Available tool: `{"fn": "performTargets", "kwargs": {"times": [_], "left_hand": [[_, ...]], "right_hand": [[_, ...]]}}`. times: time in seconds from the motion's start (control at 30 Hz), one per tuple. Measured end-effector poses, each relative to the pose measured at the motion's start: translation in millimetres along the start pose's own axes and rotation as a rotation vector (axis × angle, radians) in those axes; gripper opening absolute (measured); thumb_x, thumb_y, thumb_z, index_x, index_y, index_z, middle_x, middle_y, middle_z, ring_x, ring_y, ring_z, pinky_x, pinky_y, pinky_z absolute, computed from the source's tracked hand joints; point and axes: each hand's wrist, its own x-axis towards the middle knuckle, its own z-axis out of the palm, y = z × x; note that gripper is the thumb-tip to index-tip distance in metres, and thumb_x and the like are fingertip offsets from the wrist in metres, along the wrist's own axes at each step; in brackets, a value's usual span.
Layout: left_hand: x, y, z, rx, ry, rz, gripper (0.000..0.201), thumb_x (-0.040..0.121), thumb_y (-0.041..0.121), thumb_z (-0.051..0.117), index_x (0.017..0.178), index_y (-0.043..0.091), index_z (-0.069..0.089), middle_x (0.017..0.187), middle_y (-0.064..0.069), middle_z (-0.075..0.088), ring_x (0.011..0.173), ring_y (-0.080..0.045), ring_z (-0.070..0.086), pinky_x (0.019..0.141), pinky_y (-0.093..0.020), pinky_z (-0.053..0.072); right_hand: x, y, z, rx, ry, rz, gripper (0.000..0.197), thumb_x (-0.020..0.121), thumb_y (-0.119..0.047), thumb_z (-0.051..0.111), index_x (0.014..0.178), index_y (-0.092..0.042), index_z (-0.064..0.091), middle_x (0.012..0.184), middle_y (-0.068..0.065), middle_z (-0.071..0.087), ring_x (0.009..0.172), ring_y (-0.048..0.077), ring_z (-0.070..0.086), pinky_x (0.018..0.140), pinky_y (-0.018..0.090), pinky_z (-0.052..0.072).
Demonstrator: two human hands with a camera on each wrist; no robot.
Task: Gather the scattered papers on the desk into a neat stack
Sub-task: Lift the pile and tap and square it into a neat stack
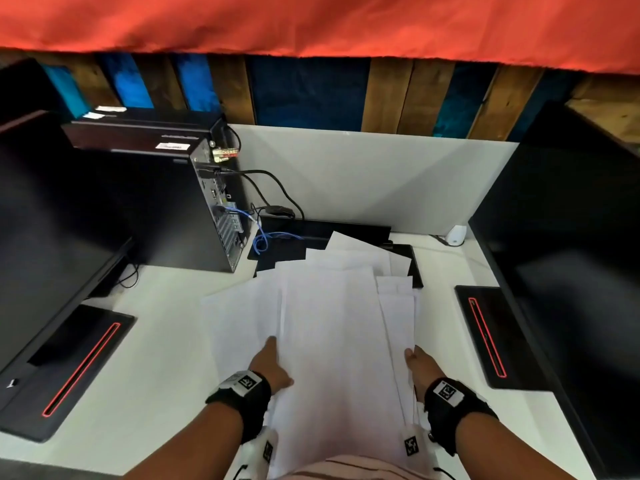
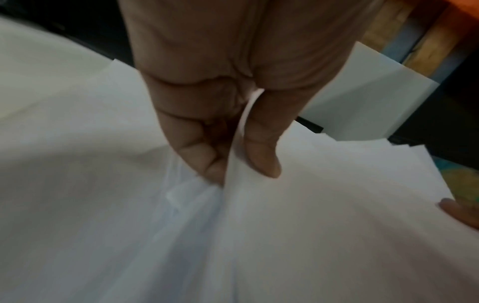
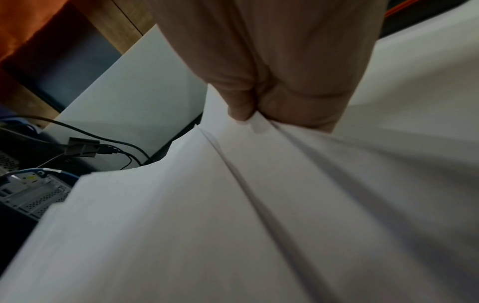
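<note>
Papers (image 1: 332, 323) lie gripped between left hand (image 1: 272, 363) and right hand (image 1: 420, 367).

white desk (image 1: 162, 344) | grey divider panel (image 1: 363, 178) at desk's far edge | wall of brown and blue planks (image 1: 311, 95) behind panel | orange fabric (image 1: 311, 22) above planks | lighting dim
</note>
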Motion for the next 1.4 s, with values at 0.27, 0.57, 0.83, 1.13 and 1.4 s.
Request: {"fn": "performTargets", "kwargs": {"times": [0.27,0.57,0.83,1.13,1.4], "left_hand": [[4.9,12.9,28.8,0.138,0.051,0.034,0.058,0.099,0.026,0.034,0.151,0.012,0.013,0.154,-0.014,0.021,0.14,-0.029,0.03,0.116,-0.032,0.025],[15.1,-31.3,-41.6,0.02,0.507,-0.274,0.065,0.083,0.044,0.059,0.138,0.017,0.04,0.14,-0.018,0.044,0.129,-0.037,0.039,0.107,-0.044,0.03],[25.3,-25.0,-33.3,-0.393,0.451,-0.336,0.068,0.087,0.04,0.056,0.138,0.002,0.033,0.138,-0.025,0.046,0.123,-0.043,0.049,0.1,-0.051,0.044],[26.7,21.5,-14.3,-0.239,0.158,-0.194,0.069,0.089,0.051,0.048,0.138,0.004,0.038,0.141,-0.017,0.046,0.126,-0.034,0.047,0.102,-0.042,0.043],[24.3,26.5,-4.6,-0.32,0.182,-0.145,0.053,0.086,0.03,0.064,0.127,0.001,0.05,0.126,-0.019,0.059,0.113,-0.034,0.057,0.087,-0.032,0.045]], "right_hand": [[-1.6,-13.8,5.4,0.08,-0.068,-0.003,0.064,0.098,-0.045,0.033,0.146,-0.003,0.029,0.152,0.013,0.033,0.141,0.027,0.031,0.117,0.032,0.018],[9.3,5.3,0.4,-0.009,-0.002,0.073,0.073,0.082,-0.008,0.071,0.141,0.009,0.031,0.145,0.022,0.041,0.133,0.033,0.041,0.113,0.034,0.028],[14.8,5.8,3.7,-0.008,-0.006,0.097,0.076,0.08,-0.015,0.073,0.141,0.009,0.034,0.145,0.023,0.041,0.133,0.033,0.043,0.114,0.037,0.03],[12.4,10.2,2.0,-0.006,-0.019,0.07,0.056,0.087,-0.007,0.064,0.135,0.011,0.04,0.14,0.025,0.046,0.129,0.033,0.047,0.107,0.03,0.032],[11.6,12.7,3.3,0.001,0.005,0.026,0.062,0.085,-0.008,0.066,0.137,0.009,0.038,0.142,0.024,0.044,0.132,0.032,0.044,0.111,0.032,0.028]]}}
